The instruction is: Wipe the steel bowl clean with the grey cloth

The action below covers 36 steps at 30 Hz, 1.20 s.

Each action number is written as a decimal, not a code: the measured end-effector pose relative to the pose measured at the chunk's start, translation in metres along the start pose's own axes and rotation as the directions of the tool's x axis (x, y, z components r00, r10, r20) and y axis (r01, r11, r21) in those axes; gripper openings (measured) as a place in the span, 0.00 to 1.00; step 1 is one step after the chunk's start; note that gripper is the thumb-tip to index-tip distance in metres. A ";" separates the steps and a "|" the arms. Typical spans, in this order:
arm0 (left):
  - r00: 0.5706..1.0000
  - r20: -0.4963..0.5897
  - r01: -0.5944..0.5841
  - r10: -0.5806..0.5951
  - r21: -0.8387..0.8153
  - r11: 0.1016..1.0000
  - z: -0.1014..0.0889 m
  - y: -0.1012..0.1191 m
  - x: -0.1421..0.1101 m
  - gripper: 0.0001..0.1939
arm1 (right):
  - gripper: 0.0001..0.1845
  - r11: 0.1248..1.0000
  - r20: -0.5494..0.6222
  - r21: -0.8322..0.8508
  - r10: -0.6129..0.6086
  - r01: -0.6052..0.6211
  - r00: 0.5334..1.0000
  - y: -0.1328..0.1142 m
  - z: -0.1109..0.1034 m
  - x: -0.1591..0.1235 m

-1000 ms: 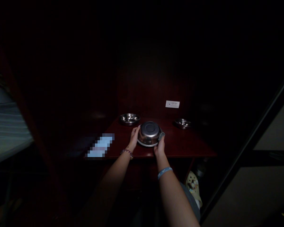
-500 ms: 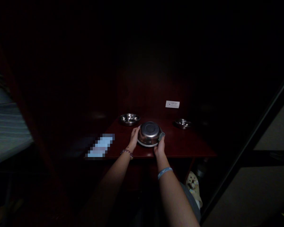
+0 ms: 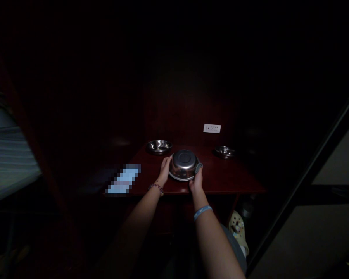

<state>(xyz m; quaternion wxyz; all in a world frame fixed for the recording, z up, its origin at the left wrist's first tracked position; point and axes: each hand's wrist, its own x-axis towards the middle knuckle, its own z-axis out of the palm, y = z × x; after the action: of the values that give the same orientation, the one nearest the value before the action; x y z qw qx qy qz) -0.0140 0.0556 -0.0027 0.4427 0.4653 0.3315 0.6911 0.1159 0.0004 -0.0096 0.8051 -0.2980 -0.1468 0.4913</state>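
A shiny metal bowl [image 3: 184, 163], its base turned up and toward me, is between my two hands over the dark red desk [image 3: 229, 178]. My left hand [image 3: 164, 169] grips the bowl's left side, thumb near the rim. On the right side, my right hand [image 3: 196, 180] holds the rim and presses a small grey-green cloth [image 3: 199, 167] against the metal. The inside of the bowl is hidden from me, and much of the cloth is covered by the fingers.
Two more metal bowls stand upright farther back, a left one [image 3: 159, 147] and a right one [image 3: 225, 152]. A white power socket [image 3: 212, 128] is on the back wall. A blurred-out bright panel [image 3: 123, 179] lies at the left. Below right is a cream clog [image 3: 237, 230].
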 end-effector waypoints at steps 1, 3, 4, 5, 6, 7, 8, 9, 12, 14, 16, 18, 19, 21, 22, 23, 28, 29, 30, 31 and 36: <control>1.000 0.000 -0.001 0.001 -0.002 1.000 0.000 0.000 0.000 0.21 | 0.26 1.000 -0.003 0.004 0.003 -0.003 1.000 0.000 0.000 0.000; 1.000 0.001 -0.009 0.009 -0.007 1.000 0.000 0.001 -0.001 0.20 | 0.26 1.000 -0.007 0.017 0.014 -0.014 1.000 0.000 0.000 -0.001; 1.000 0.002 -0.015 0.015 -0.009 1.000 0.000 0.002 -0.001 0.20 | 0.26 1.000 -0.011 0.021 0.016 -0.015 1.000 0.000 0.000 -0.001; 1.000 0.004 -0.019 0.019 -0.011 1.000 0.000 0.002 -0.002 0.20 | 0.26 1.000 -0.014 0.022 0.012 -0.012 1.000 0.000 0.000 -0.001; 1.000 0.004 -0.020 0.021 -0.012 1.000 0.000 0.003 -0.002 0.20 | 0.26 1.000 -0.015 0.019 0.005 -0.004 1.000 0.000 0.000 -0.001; 1.000 0.003 -0.019 0.019 -0.010 1.000 0.000 0.004 -0.002 0.20 | 0.26 1.000 -0.013 0.013 -0.006 0.006 1.000 0.000 0.000 -0.001; 1.000 0.001 -0.016 0.016 -0.006 1.000 0.001 0.004 -0.003 0.20 | 0.26 1.000 -0.007 0.007 -0.016 0.016 1.000 0.000 -0.001 -0.001; 1.000 -0.002 -0.011 0.011 -0.002 1.000 0.001 0.005 -0.003 0.20 | 0.26 1.000 0.003 0.001 -0.024 0.024 1.000 0.000 -0.001 -0.001; 1.000 -0.004 -0.006 0.006 0.007 1.000 0.002 0.006 -0.003 0.22 | 0.27 0.999 0.033 -0.016 -0.028 0.028 0.999 0.000 -0.001 -0.001; 1.000 -0.003 -0.011 0.011 0.004 1.000 0.002 0.006 -0.004 0.23 | 0.27 1.000 0.022 -0.021 -0.020 0.020 1.000 0.000 -0.001 -0.001; 1.000 0.000 -0.012 0.012 -0.006 1.000 0.003 0.007 -0.004 0.23 | 0.27 1.000 0.003 -0.016 -0.009 0.009 1.000 -0.001 0.000 -0.001; 1.000 0.004 -0.005 0.005 -0.014 1.000 0.003 0.008 -0.004 0.22 | 0.27 1.000 -0.002 -0.001 -0.001 0.001 1.000 -0.001 0.001 -0.001; 1.000 0.008 -0.001 0.002 -0.014 1.000 0.003 0.008 -0.004 0.22 | 0.27 1.000 0.000 0.007 0.001 -0.001 1.000 -0.002 0.001 -0.002; 1.000 0.014 -0.002 0.002 -0.004 1.000 0.002 0.008 -0.004 0.22 | 0.27 1.000 0.000 0.022 0.002 -0.002 1.000 -0.002 0.001 -0.001; 1.000 0.017 -0.006 0.006 0.003 1.000 0.002 0.007 -0.003 0.22 | 0.27 1.000 -0.001 0.026 0.005 -0.005 1.000 -0.002 0.001 -0.001; 1.000 0.020 -0.013 0.013 0.009 1.000 0.002 0.007 -0.003 0.22 | 0.27 1.000 -0.001 0.027 0.011 -0.011 1.000 -0.002 0.001 -0.001; 0.999 0.025 -0.020 0.020 0.006 1.000 0.002 0.006 -0.002 0.21 | 0.26 0.999 0.000 0.039 0.022 -0.022 1.000 -0.003 0.001 0.000; 1.000 0.025 -0.015 0.015 0.004 1.000 0.002 0.007 -0.002 0.21 | 0.26 0.999 0.001 0.041 0.014 -0.014 1.000 -0.003 0.001 0.000; 1.000 0.026 -0.012 0.012 0.003 1.000 0.002 0.008 -0.003 0.21 | 0.26 0.999 0.000 0.040 0.007 -0.007 1.000 -0.003 0.001 -0.001; 1.000 0.028 -0.009 0.009 0.003 1.000 0.003 0.008 -0.003 0.21 | 0.26 0.999 0.001 0.035 0.001 -0.001 1.000 -0.002 0.000 -0.001; 1.000 0.025 -0.004 0.004 0.025 1.000 0.003 0.012 -0.005 0.21 | 0.28 1.000 0.021 -0.010 -0.022 0.022 1.000 -0.003 -0.001 -0.002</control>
<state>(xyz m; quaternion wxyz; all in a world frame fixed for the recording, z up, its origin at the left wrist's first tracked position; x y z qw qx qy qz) -0.0136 0.0466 0.0071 0.4396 0.4799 0.3337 0.6820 0.1172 -0.0026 -0.0083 0.8072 -0.2955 -0.1610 0.4849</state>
